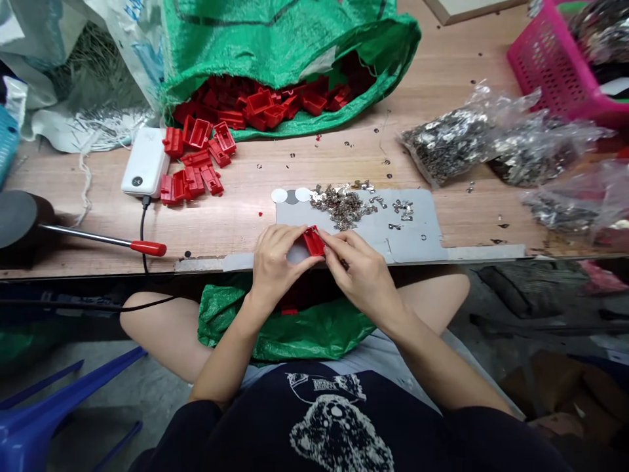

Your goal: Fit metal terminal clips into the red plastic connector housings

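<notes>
A small red plastic housing, hollow and open on top, is gripped between the thumb and fingers of my left hand above the table's front edge. My right hand is closed in a pinch at the housing's right side; what its fingertips hold, if anything, is hidden. Just beyond both hands, a pile of small metal clips lies on a grey mat, with several loose clips to its right. In my lap, under my hands, is an open green bag with red plastic inside.
Red housings lie loose beside a white power bank with a cable. A green sack of red housings stands behind. At left is a red-tipped lever. Bags of metal parts and a pink basket stand right.
</notes>
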{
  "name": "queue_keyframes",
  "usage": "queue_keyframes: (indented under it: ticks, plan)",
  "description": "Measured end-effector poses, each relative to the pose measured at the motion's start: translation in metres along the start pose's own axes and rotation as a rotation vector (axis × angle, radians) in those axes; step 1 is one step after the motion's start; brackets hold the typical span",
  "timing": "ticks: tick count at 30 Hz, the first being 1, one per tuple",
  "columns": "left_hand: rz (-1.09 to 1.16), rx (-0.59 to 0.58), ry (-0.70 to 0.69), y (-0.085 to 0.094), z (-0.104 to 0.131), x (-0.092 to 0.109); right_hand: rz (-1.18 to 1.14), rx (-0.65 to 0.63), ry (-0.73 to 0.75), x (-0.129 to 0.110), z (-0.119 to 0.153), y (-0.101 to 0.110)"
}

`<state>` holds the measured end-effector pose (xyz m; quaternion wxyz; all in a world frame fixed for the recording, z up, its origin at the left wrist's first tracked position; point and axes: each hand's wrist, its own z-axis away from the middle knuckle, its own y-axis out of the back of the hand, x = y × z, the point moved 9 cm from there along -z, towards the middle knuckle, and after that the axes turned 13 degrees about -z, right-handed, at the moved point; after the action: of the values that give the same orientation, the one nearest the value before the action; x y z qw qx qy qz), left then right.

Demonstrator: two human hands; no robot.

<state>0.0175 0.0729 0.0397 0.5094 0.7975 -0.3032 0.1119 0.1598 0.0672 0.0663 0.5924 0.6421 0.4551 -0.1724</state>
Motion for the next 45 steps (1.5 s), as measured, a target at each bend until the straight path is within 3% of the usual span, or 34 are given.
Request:
queue_keyframes:
  ticks: [3, 7, 18, 32, 35, 40, 45]
  plan:
    - [-0.020, 0.005, -0.007, 0.001, -0.001, 0.001, -0.002, 0.116, 0.055, 0.000, -0.001, -0.001]
    - [-0.039, 0.020, -0.037, 0.001, 0.000, 0.003, -0.003, 0.159, 0.077, 0.002, -0.005, -0.004]
    - [-0.057, -0.043, 0.028, -0.004, -0.003, -0.003, -0.062, 0.119, 0.008, 0.007, -0.007, -0.006]
    - [-0.064, 0.004, 0.015, 0.000, -0.003, 0.000, 0.269, -0.040, -0.007, -0.004, -0.014, -0.019]
    - [-0.068, -0.004, 0.029, -0.001, -0.002, 0.000, 0.234, -0.040, 0.005, -0.003, -0.017, -0.017]
    - [-0.038, -0.018, 0.062, 0.001, -0.003, 0.000, -0.070, 0.099, 0.014, 0.000, -0.008, 0.003]
    - [0.138, -0.028, 0.177, 0.010, -0.003, -0.012, -0.030, 0.321, -0.126, 0.031, 0.014, 0.051]
